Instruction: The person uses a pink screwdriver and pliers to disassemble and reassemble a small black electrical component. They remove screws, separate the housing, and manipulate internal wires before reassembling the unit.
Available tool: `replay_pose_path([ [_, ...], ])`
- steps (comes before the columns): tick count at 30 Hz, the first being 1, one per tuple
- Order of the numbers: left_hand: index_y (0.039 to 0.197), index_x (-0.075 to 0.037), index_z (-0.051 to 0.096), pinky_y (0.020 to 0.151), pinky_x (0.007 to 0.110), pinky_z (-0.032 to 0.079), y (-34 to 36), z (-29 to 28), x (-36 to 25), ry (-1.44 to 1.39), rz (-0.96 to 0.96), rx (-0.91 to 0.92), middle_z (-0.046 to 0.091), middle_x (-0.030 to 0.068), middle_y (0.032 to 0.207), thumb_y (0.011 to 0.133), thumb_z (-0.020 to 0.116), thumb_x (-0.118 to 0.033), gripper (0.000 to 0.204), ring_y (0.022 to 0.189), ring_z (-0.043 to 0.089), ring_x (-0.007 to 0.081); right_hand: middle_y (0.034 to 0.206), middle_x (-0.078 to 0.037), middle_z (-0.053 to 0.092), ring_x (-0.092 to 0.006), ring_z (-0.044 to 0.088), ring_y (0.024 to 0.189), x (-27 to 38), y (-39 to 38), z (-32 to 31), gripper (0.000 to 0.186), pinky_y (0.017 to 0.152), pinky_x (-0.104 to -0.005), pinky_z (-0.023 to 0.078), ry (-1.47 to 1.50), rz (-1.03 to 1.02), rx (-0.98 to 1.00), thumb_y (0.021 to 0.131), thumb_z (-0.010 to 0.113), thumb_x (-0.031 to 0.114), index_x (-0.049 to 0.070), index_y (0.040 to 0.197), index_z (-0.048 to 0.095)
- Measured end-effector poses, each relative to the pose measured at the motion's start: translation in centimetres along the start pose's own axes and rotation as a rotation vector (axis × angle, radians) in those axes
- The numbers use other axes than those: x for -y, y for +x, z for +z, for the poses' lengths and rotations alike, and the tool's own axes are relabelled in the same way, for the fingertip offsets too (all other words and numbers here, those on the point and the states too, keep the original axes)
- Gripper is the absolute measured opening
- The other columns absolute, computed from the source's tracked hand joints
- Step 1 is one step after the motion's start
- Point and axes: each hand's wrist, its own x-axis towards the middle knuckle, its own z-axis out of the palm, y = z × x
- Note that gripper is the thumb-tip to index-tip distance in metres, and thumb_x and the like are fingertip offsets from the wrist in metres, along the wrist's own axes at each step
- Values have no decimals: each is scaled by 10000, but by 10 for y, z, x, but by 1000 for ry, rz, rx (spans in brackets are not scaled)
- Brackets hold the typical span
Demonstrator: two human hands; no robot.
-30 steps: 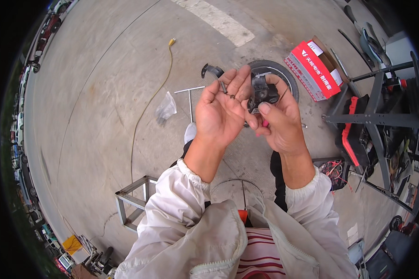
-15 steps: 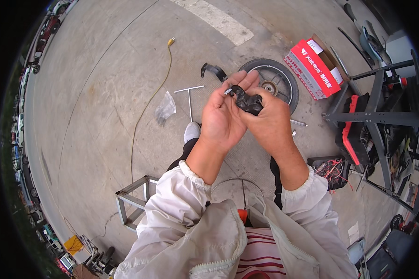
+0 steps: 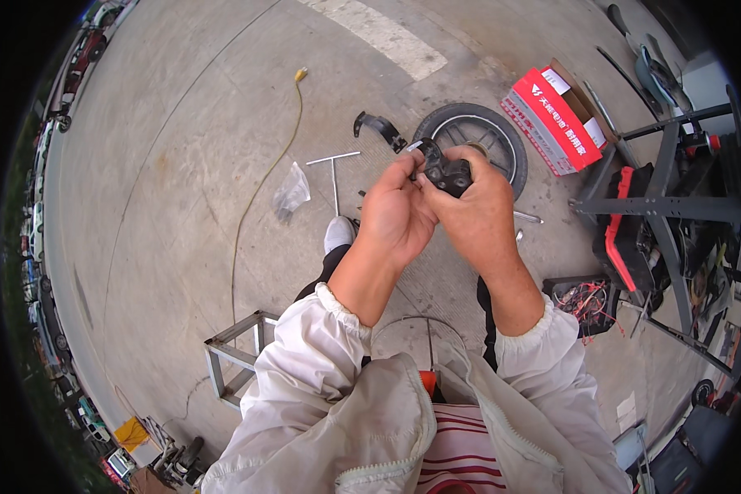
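Note:
A lumpy black part that looks like a brake caliper (image 3: 448, 174) is held up before me between both hands, above the floor. My right hand (image 3: 484, 210) is closed around its right side, the thumb pressed along the near face. My left hand (image 3: 393, 212) has its fingers bent and pinching the caliper's left end, where a small light-coloured piece shows by the fingertips. The undersides of the caliper are hidden by my fingers. Beyond it on the floor lie a wheel with a black tyre (image 3: 516, 151) and a curved black bracket (image 3: 377, 124).
A T-handle wrench (image 3: 335, 183) and a clear plastic bag (image 3: 292, 193) lie left of my hands, near a yellow cable (image 3: 287, 148). A red box (image 3: 552, 122) and a metal rack (image 3: 663, 210) stand at right. A metal frame stool (image 3: 237, 354) stands at lower left.
My left hand's fingers were stretched out with the palm up; they have now curled onto the caliper. The caliper has turned slightly and moved a little to the right and away.

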Motion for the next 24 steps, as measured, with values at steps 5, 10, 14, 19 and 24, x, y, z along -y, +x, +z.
replay_pose_path([
  [5, 1211, 71, 483, 760, 295, 544, 7, -3, -14, 126, 121, -343, 585, 119, 1025, 1018, 409, -86, 260, 871, 596, 168, 785, -128, 704, -152, 677, 686, 4, -2, 2, 316, 633, -293, 520, 163, 98, -20, 780, 756, 121, -20, 1038, 640],
  [10, 1318, 112, 433, 836, 279, 578, 13, -8, -66, 239, 427, -217, 611, 164, 1118, 1006, 411, -8, 334, 970, 644, 194, 764, -110, 690, -120, 641, 657, 7, 0, -6, 321, 613, -291, 515, 195, 92, -9, 781, 762, 111, -28, 1041, 635],
  [14, 1339, 115, 417, 887, 274, 579, 24, -23, -116, 432, 541, -269, 596, 189, 1200, 1006, 404, 11, 349, 988, 648, 207, 749, -86, 663, -106, 609, 637, 5, 7, -23, 318, 598, -286, 503, 243, 129, -29, 780, 766, 110, -34, 1029, 629],
  [19, 1321, 116, 456, 892, 278, 577, 48, -149, -158, 821, 364, -551, 614, 167, 1158, 983, 444, 34, 348, 988, 657, 214, 763, -69, 648, -103, 587, 650, -12, 17, -29, 321, 602, -278, 493, 289, 194, -92, 778, 774, 109, -49, 1008, 617],
  [24, 1158, 87, 566, 792, 295, 597, 61, -266, -157, 1226, 171, -815, 659, 159, 996, 919, 493, 47, 253, 836, 690, 221, 782, -75, 658, -104, 591, 666, -17, 18, -26, 311, 630, -273, 495, 170, 222, -84, 775, 779, 107, -29, 1005, 619],
])
